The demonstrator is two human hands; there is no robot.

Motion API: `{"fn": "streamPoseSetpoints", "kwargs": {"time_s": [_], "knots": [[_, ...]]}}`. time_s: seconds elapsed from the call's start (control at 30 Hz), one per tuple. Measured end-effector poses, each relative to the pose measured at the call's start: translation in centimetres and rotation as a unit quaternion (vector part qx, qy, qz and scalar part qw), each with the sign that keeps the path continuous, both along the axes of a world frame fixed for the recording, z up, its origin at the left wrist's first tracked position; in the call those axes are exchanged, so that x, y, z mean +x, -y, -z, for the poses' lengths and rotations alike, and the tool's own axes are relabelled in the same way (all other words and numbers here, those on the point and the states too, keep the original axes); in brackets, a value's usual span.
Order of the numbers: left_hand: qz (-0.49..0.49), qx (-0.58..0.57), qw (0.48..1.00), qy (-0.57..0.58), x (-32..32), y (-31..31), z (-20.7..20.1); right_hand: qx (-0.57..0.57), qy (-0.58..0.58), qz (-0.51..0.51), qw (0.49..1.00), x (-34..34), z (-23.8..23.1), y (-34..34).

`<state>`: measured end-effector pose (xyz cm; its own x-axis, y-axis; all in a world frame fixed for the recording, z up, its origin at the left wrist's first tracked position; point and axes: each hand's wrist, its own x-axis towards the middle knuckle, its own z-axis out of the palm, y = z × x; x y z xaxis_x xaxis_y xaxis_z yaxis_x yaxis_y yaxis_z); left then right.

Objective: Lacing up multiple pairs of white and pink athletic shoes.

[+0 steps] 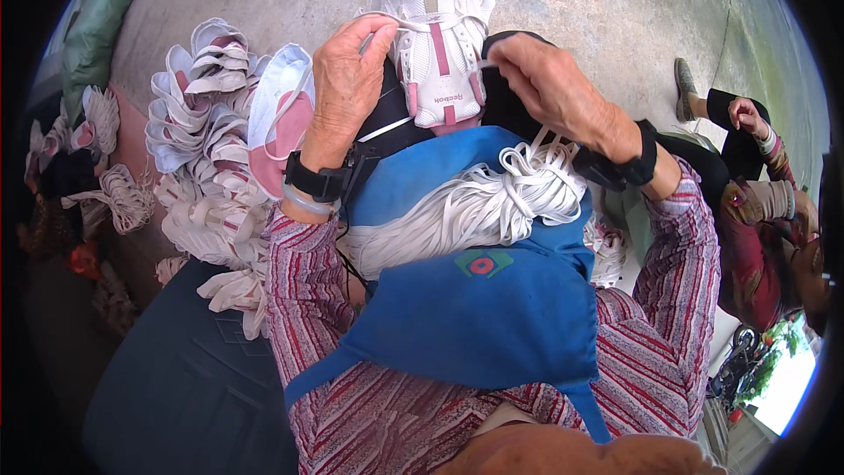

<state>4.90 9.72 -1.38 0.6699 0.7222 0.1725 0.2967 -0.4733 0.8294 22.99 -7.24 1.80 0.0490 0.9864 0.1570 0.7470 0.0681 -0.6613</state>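
Head view, looking down at the lap. White shoe with pink trim resting on the knees, toe pointing away, tongue toward the body; white lace strung across its upper. Left hand at the shoe's left side, fingers closed on the lace end near the top eyelets; thumb and forefinger pinched together on it. Right hand at the shoe's right side, fingertips pressed together on a strand by the right eyelets; exactly what lies between the tips too small to tell. Black strap and a clear bangle on the left wrist; black strap on the right wrist. Bundle of white laces lying across a blue apron, just below the shoe, touching the right wrist. Striped sleeves on both forearms.

Left of the lap: heap of white and pink shoe uppers, stacked loosely; one upper tilted just behind the left hand. More loose laces farther left; green cushion at the far upper left. Grey concrete floor beyond the shoe.

Right edge: another person seated, dark clothes, well apart from the shoe.
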Motion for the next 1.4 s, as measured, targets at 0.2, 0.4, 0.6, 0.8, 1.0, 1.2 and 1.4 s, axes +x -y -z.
{"fn": "streamPoseSetpoints", "kwargs": {"time_s": [0.2,0.4,0.6,0.8,1.0,1.2,1.4], "knots": [[0.008,0.085,0.993,-0.079,0.2,-0.2,-0.9,-0.04,0.116,-0.005,0.992,0.8,0.8,-1.1],[0.04,0.194,0.977,-0.078,1.1,-0.1,-1.3,-0.051,0.169,-0.022,0.984,0.8,0.9,-1.1],[0.042,0.238,0.966,-0.094,1.5,-0.4,-1.6,-0.047,0.166,-0.023,0.985,0.9,1.4,-1.5],[-0.044,-0.048,0.997,-0.051,0.4,-0.4,-0.9,-0.064,0.165,-0.035,0.984,0.8,1.2,-1.7],[-0.041,-0.119,0.992,-0.021,0.5,0.6,-0.3,-0.077,0.152,-0.009,0.985,1.0,1.7,-1.9],[-0.031,-0.094,0.995,0.022,0.6,0.5,0.2,-0.017,0.054,0.057,0.997,0.6,2.4,-3.6],[0.007,0.116,0.992,-0.058,1.2,1.0,-0.4,0.02,0.028,0.064,0.997,1.1,3.2,-4.6]]}}
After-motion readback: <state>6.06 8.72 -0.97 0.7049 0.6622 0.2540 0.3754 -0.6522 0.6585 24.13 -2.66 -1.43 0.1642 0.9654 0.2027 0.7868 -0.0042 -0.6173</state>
